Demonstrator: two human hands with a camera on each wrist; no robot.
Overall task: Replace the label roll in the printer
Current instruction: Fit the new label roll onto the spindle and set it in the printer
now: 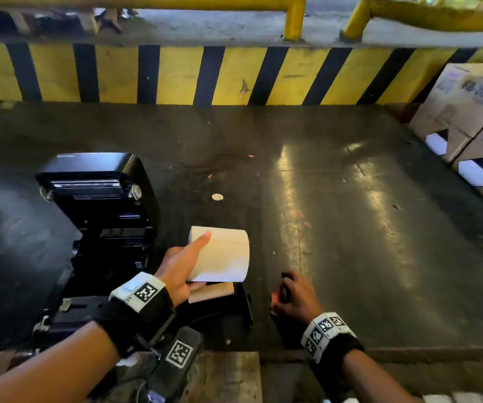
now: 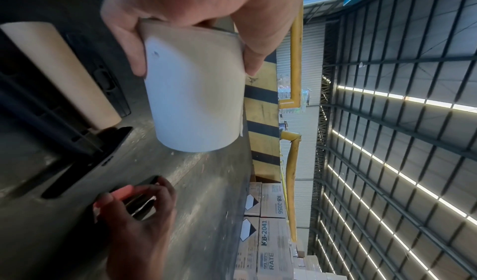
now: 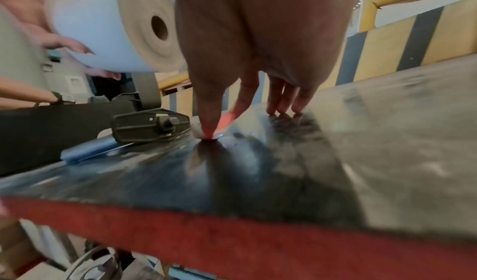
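Observation:
The black label printer point(image 1: 100, 216) stands open at the left of the dark table, its lid tipped back. My left hand point(image 1: 193, 261) grips a full white label roll point(image 1: 222, 254) point(image 2: 196, 92) point(image 3: 108, 27) just right of the printer, lifted off the table. Beneath it lies a bare brown cardboard core point(image 1: 211, 292) point(image 2: 59, 68) on a black spindle with an end plate point(image 1: 247, 303) point(image 3: 149, 127). Right of that plate, my right hand point(image 1: 285, 292) point(image 3: 219, 125) pinches a small flat black part point(image 2: 142, 198) down on the table.
Cardboard boxes point(image 1: 466, 117) are stacked at the right rear. A yellow and black striped barrier point(image 1: 176, 74) runs along the far edge. A small white disc point(image 1: 217, 196) lies mid-table. The table's near edge point(image 3: 232, 233) is red.

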